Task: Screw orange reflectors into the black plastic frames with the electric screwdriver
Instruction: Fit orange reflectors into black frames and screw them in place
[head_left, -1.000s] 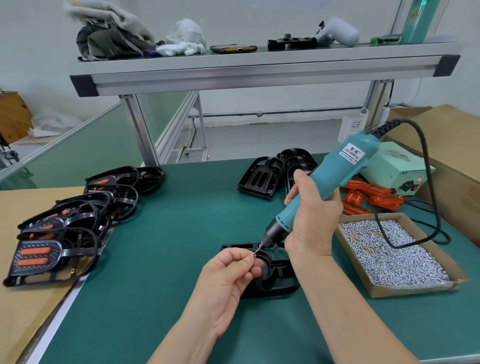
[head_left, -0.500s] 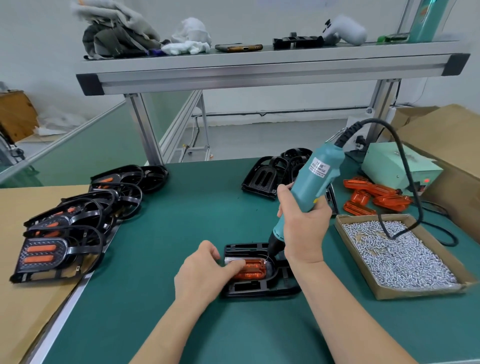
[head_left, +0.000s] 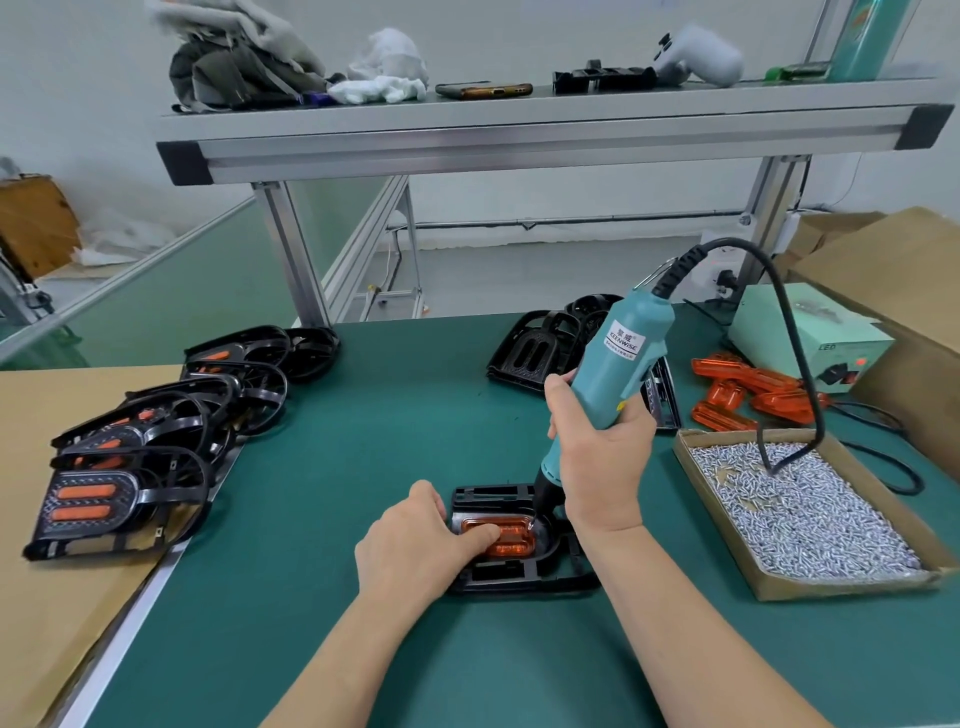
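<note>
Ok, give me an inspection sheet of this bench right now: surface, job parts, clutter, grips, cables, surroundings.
surface: green mat, cardboard sheet at its left edge.
job's things: black frame with orange reflector seated in it; electric screwdriver tip at the reflector's right end; screw box at right; loose reflectors behind it; finished frames piled left; bare frames at back.
clutter: clothes, phone on the shelf.
grips: left hand presses the reflector; right hand grips the screwdriver.
cables: screwdriver cable loops down into the screw box.
surroundings: power unit, cardboard boxes at right.
</note>
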